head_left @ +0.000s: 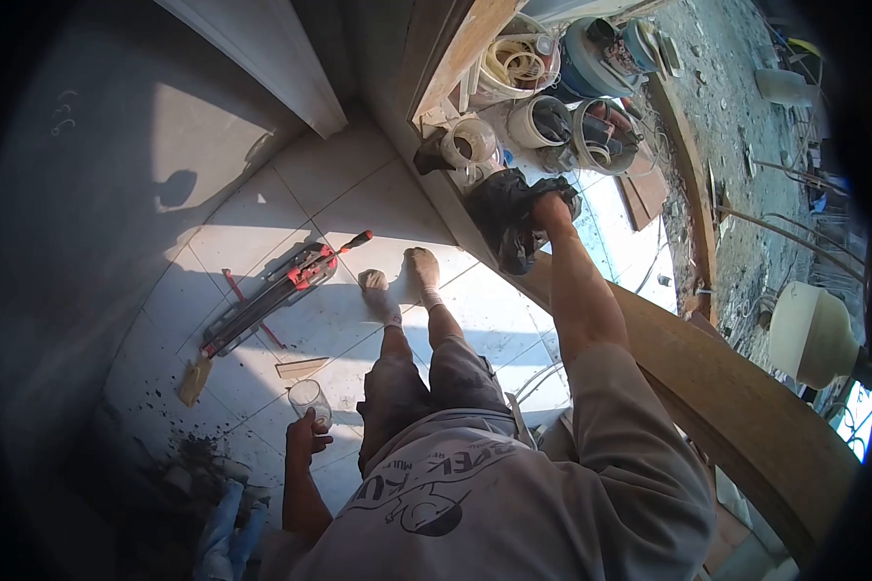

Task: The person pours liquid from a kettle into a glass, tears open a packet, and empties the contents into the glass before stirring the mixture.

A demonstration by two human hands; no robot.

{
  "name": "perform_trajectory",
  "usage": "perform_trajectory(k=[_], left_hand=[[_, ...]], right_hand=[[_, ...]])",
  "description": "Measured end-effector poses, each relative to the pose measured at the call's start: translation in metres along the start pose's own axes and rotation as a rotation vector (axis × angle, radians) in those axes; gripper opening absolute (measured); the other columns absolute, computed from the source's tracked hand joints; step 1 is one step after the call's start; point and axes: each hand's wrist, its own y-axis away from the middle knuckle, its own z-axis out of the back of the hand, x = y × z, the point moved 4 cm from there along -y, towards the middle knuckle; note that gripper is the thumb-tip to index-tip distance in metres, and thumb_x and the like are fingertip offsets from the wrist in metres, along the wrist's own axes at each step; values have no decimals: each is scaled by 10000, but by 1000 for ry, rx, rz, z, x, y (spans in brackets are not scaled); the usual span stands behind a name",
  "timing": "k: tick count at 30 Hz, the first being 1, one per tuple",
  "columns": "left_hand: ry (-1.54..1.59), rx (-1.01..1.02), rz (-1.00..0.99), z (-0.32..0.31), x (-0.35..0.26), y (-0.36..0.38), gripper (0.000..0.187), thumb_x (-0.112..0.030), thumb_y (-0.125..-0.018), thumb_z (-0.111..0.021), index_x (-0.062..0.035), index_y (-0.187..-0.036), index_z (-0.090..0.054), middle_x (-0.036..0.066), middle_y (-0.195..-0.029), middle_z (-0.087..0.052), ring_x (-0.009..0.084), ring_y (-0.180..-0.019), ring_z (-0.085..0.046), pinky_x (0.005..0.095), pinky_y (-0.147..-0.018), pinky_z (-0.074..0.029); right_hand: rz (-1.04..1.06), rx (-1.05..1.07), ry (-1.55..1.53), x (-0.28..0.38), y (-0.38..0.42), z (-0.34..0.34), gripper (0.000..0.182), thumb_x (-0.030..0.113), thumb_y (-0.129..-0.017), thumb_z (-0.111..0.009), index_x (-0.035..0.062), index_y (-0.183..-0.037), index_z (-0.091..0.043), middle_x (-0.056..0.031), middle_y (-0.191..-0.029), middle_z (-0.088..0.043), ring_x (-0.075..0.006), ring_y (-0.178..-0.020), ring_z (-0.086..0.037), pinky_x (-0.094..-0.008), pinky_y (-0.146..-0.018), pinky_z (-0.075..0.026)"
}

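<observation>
At the lower left, my left hand (pixel 307 438) is closed on a clear plastic cup (pixel 310 399), held low over the tiled floor. My right arm reaches forward, and my right hand (pixel 552 211) grips the top of a crumpled black plastic bag (pixel 508 218) beside the wooden frame. Just beyond the bag stands a clear container (pixel 469 143) with something pale inside. The bag's contents are hidden.
A red tile cutter (pixel 271 295) lies on the floor left of my feet, near a brush (pixel 195 381) and a tile strip (pixel 302 368). Several buckets (pixel 605 136) stand at the upper right. A long wooden beam (pixel 726 387) runs along my right side.
</observation>
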Motion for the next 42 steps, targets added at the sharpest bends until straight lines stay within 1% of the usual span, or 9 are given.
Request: perform_trajectory(k=[6, 11, 21, 23, 27, 29, 30, 34, 42], left_hand=[[-21, -4, -10, -4, -6, 5, 528, -466, -957, -476, 37, -852, -600, 136, -798, -656, 237, -590, -689, 280, -425, -506], [-37, -14, -27, -2, -9, 4, 530, -467, -957, -475, 40, -867, -602, 137, -799, -659, 238, -594, -691, 285, -434, -518], [12, 21, -122, -3, -21, 3, 513, -469, -953, -482, 13, -817, -594, 136, -812, -660, 232, -588, -685, 284, -446, -504], [20, 24, -140, -4, -23, 6, 517, -468, -952, -483, 19, -824, -598, 139, -808, -660, 231, -588, -684, 284, -448, -507], [28, 8, -166, -2, -24, 12, 532, -463, -952, -486, 46, -860, -607, 146, -802, -659, 230, -591, -683, 288, -449, -516], [22, 12, -171, 0, -23, 11, 536, -461, -953, -487, 55, -872, -606, 147, -803, -659, 232, -593, -684, 288, -447, -518], [15, 17, -169, 1, -21, 10, 540, -459, -953, -488, 64, -884, -606, 148, -805, -658, 234, -595, -684, 289, -444, -521], [0, 9, -144, 5, -17, 0, 540, -452, -953, -491, 74, -898, -603, 143, -799, -655, 243, -605, -690, 287, -441, -525], [-48, 2, -128, 13, -28, -1, 536, -462, -946, -501, 64, -998, -585, 134, -807, -640, 258, -631, -698, 294, -445, -529]], right_hand=[[-315, 97, -307, 19, 27, 48, 409, 268, -755, -675, -2, -1062, -657, -220, -1121, -647, -380, -1036, -630, -467, -902, -493], [-581, 89, -620, 39, 61, 96, 536, 374, -911, -439, -17, -1273, -497, -307, -1181, -590, -417, -1185, -535, -462, -1006, -422], [-531, -10, -536, 50, 82, 109, 525, 302, -902, -425, -26, -1310, -469, -344, -1143, -588, -434, -1124, -573, -463, -970, -454], [-262, -146, 23, 37, 50, 61, 228, 173, -793, -596, -25, -844, -699, -233, -771, -682, -402, -791, -685, -447, -762, -556], [81, -313, 4, 55, 79, 119, 196, 123, -778, -593, 2, -669, -702, -215, -686, -667, -375, -761, -692, -435, -739, -563], [-52, 73, -156, 59, 84, 126, 494, 131, -886, -429, -147, -1293, -399, -328, -1062, -621, -426, -990, -639, -458, -860, -529], [-56, 77, -161, 63, 84, 115, 494, 131, -886, -429, -147, -1293, -399, -328, -1062, -621, -426, -990, -639, -458, -860, -529], [-492, -320, -537, 78, 106, 113, 230, 125, -804, -583, -2, -949, -708, -280, -963, -659, -347, -939, -675, -432, -779, -552], [-17, 88, -278, 76, 105, 132, 202, 139, -742, -613, -15, -827, -712, -207, -806, -688, -268, -753, -702, -355, -675, -550]])
